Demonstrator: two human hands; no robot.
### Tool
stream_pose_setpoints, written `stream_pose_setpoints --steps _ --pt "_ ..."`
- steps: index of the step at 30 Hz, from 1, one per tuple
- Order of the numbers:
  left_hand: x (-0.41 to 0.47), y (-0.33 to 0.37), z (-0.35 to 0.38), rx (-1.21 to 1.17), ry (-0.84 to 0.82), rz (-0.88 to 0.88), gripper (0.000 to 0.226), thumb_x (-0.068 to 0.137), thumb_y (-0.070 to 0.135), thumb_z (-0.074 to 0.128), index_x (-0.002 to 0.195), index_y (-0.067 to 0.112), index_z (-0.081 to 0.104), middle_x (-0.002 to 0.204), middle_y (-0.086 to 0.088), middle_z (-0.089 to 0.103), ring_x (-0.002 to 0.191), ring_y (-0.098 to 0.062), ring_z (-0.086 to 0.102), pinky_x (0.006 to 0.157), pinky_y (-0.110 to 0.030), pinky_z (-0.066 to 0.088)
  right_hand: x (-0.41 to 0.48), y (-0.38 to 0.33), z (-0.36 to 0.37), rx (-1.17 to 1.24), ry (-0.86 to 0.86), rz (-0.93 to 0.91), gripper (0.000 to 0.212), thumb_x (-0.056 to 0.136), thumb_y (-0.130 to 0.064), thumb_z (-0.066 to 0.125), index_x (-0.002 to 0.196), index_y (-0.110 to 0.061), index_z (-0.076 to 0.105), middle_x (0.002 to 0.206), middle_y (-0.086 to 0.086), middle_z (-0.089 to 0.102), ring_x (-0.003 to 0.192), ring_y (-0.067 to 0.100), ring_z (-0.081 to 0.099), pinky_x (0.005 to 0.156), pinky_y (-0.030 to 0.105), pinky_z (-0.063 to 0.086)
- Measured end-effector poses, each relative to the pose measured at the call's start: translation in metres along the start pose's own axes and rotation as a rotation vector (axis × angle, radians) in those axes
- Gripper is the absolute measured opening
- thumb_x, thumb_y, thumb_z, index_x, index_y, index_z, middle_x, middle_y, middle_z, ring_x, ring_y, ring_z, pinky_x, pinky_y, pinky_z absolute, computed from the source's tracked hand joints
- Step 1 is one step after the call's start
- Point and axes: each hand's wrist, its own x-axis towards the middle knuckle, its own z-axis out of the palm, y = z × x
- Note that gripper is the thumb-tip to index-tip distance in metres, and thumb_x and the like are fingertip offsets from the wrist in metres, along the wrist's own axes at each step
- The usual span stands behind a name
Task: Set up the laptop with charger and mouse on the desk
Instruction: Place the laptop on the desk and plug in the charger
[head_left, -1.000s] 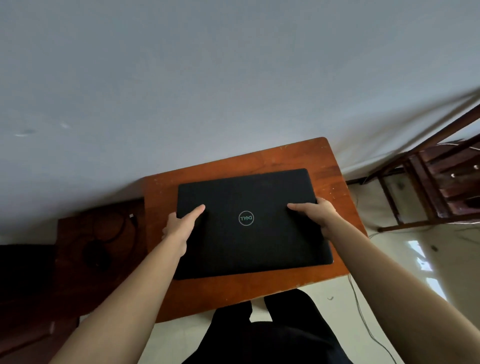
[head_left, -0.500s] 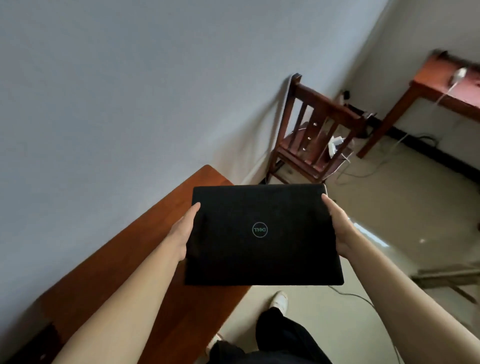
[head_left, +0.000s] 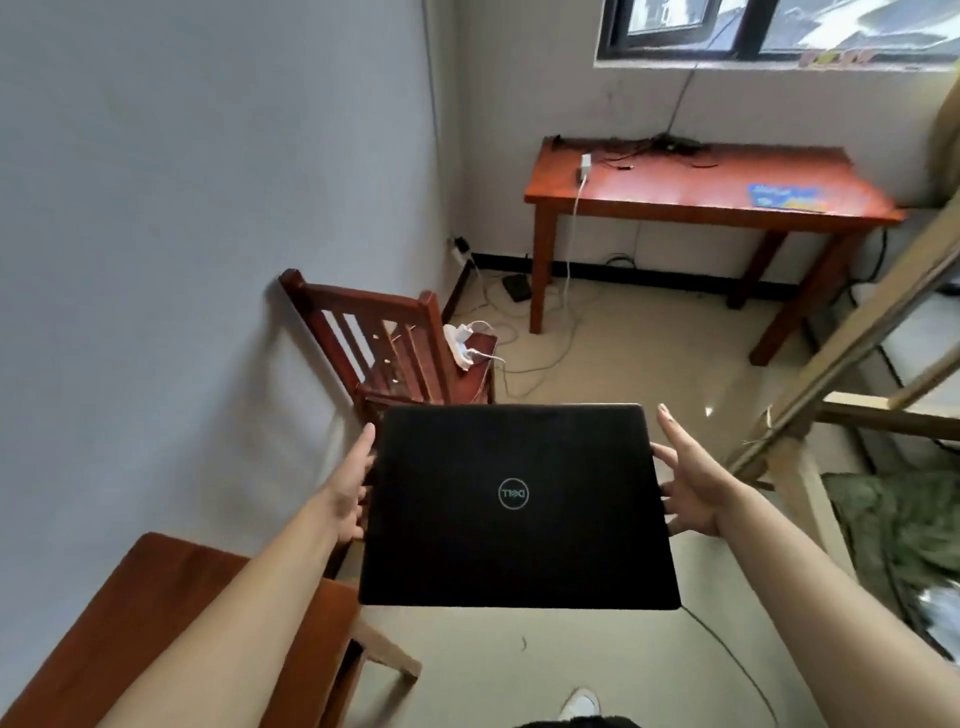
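A closed black laptop (head_left: 519, 545) with a round logo on its lid hangs flat in the air over the floor, between my two hands. My left hand (head_left: 350, 493) is at its left edge, thumb straight alongside and fingers hidden beneath. My right hand (head_left: 696, 493) is at its right edge with the fingers spread and straight, their tips at the edge and the thumb free. A red-brown desk (head_left: 675, 202) stands under the window at the far wall. On it lie a white charger (head_left: 586, 165) with its cable hanging down, and black cables. No mouse shows.
A small wooden table (head_left: 156, 597) is at lower left. A wooden chair (head_left: 395, 343) by the left wall carries a white power strip (head_left: 460, 345). Cables and a black adapter (head_left: 517, 287) lie on the floor. A wooden frame (head_left: 831, 338) leans at right. A blue pad (head_left: 784, 196) is on the desk.
The laptop has been lifted off the small table and carried right. The view has swung from the wall toward the chair and the far desk. My right fingers have spread open.
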Motion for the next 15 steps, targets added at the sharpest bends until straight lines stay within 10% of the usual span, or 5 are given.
stream_pose_setpoints --steps 15 --pt "0.133 0.162 0.196 0.028 -0.129 -0.041 0.093 0.075 0.09 0.038 0.148 0.032 0.043 0.151 -0.016 0.042 0.138 -0.042 0.037 0.111 -0.067 0.029 0.076 -0.116 -0.196 0.258 0.071 0.038 0.101 0.065 -0.098 0.045 0.15 -0.045 0.037 0.143 0.015 0.051 0.128 0.043 0.05 0.106 0.067 0.038"
